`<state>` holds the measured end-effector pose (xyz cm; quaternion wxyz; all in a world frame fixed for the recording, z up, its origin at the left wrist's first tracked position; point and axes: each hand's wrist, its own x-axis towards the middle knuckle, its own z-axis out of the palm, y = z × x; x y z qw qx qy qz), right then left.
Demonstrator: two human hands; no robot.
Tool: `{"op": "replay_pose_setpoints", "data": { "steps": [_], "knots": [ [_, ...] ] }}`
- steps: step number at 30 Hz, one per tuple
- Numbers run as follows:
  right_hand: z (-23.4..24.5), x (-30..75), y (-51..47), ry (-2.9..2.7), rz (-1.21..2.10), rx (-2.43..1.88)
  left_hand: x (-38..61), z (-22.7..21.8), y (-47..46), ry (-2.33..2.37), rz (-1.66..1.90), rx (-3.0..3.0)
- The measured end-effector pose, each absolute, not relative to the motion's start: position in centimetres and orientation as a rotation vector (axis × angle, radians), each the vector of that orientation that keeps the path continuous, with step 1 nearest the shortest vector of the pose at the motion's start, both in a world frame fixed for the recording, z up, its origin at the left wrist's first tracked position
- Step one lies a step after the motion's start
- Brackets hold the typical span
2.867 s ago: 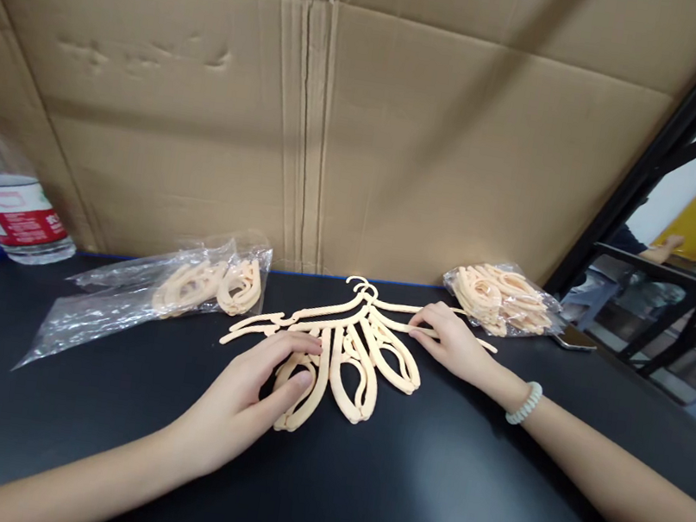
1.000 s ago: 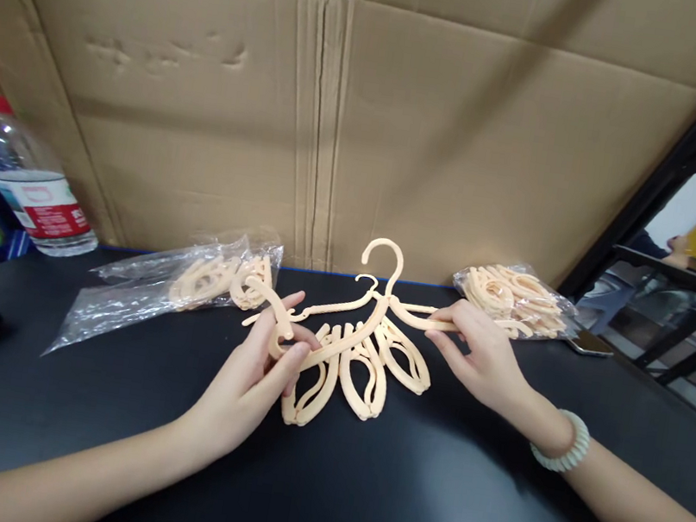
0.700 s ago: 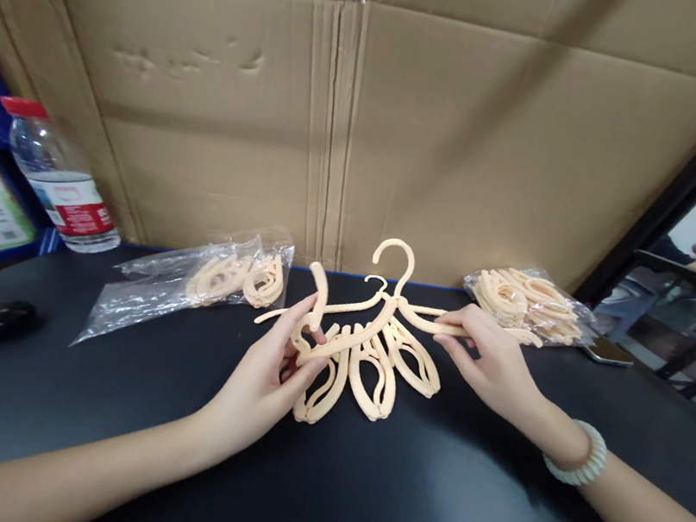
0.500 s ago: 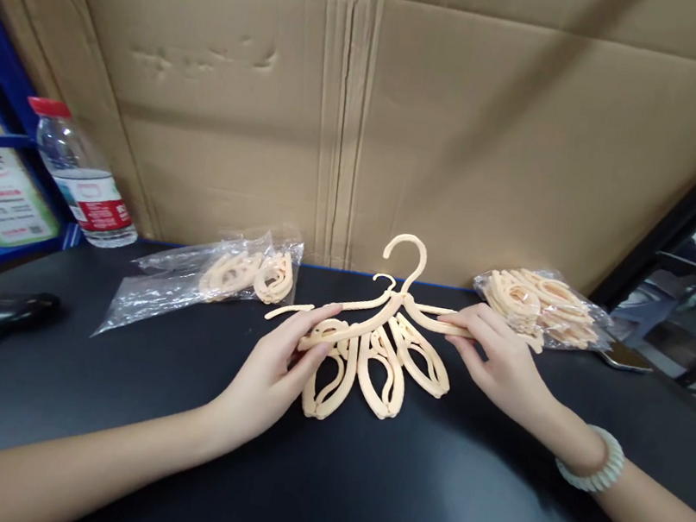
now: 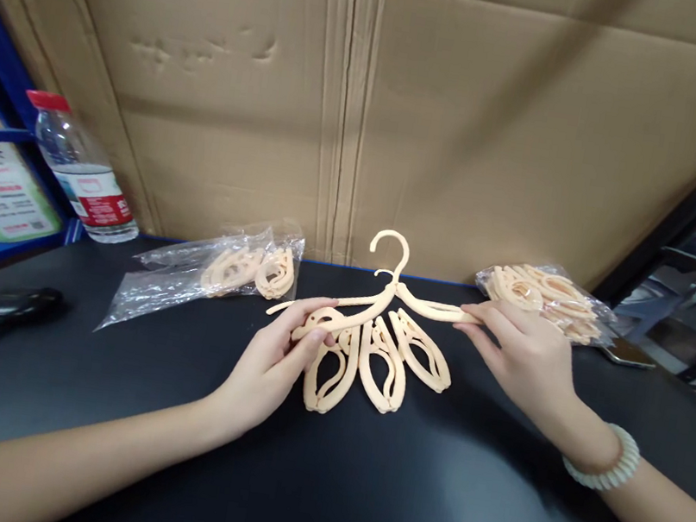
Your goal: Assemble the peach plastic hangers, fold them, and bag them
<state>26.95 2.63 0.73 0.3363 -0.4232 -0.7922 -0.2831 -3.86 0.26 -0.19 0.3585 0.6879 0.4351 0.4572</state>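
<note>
Between my hands is a cream plastic folding hanger [image 5: 381,301], its arms spread and its hook pointing up. My left hand [image 5: 271,363] pinches the end of its left arm between thumb and fingers. The tip of its right arm is pinched by my right hand [image 5: 521,348], which has a pale coiled band at the wrist. Just below lie three folded hangers: a left one [image 5: 330,380], a middle one [image 5: 383,380] and a right one [image 5: 423,351]. Behind the held hanger another opened hanger [image 5: 279,307] shows in part, mostly hidden.
A clear bag with folded hangers [image 5: 232,270] lies at back left, another bag of hangers [image 5: 545,295] at back right, by a phone-like slab [image 5: 628,353]. A water bottle [image 5: 94,188] and a black device with a white cable [image 5: 14,305] are left. Cardboard [image 5: 246,106] stands behind.
The held hanger has turned slightly: its hook has shifted left and its right arm is straighter out. My right hand has moved a little to the right; my left hand slightly left.
</note>
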Motion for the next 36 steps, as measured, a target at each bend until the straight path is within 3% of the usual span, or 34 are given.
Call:
{"op": "replay_pose_setpoints", "data": {
  "steps": [5,10,20,36],
  "knots": [
    [1.04,26.73,1.98,-2.010,-0.982,-1.175,-3.85,-0.18,0.12,1.072,1.180,1.742],
    [1.12,26.60,2.13,-2.005,-1.012,-1.181,-3.78,-0.03,-0.04,1.076,1.173,1.759],
    [0.90,26.34,2.73,-1.930,-0.504,-0.998,-3.71,-0.19,0.16,1.053,1.183,1.726],
    [0.45,26.37,2.62,-1.936,-0.321,-1.078,-3.72,-0.21,0.18,1.067,1.184,1.744]
  ]
}}
